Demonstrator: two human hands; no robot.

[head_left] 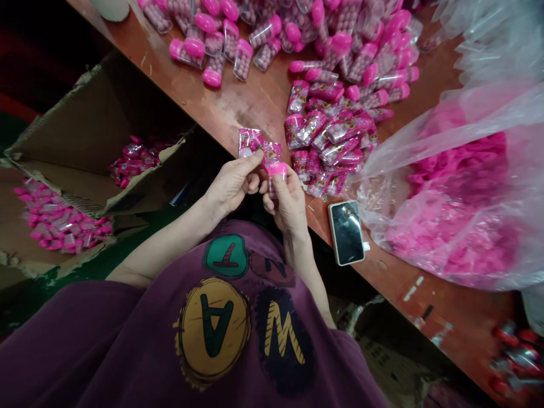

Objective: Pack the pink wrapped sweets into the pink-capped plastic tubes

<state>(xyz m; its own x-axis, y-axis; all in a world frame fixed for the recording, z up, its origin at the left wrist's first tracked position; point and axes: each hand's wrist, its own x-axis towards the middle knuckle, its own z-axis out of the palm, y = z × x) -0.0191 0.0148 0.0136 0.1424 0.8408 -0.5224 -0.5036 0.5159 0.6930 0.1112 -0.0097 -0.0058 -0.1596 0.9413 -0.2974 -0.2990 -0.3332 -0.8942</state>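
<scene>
Close together at the table's near edge, both hands are closed. My left hand point(233, 182) pinches a flat, shiny printed pink sleeve point(250, 139) between thumb and fingers. A small clear jar with a pink cap point(277, 168) is in my right hand point(292, 199), its thumb on the jar's side. The jar is tilted beside the sleeve, and fingers partly hide it. Whether the jar's end is inside the sleeve I cannot tell. Just right of the hands lies a heap of jars in printed pink wrappers point(334, 141).
Clear jars of pink balls point(243, 59) cover the table's far side. A clear bag of pink pieces point(459, 226) and a phone point(345, 232) lie right. Lower left, cardboard boxes point(63, 136) hold pink jars point(68, 221). Red-topped items point(518, 357) sit at lower right.
</scene>
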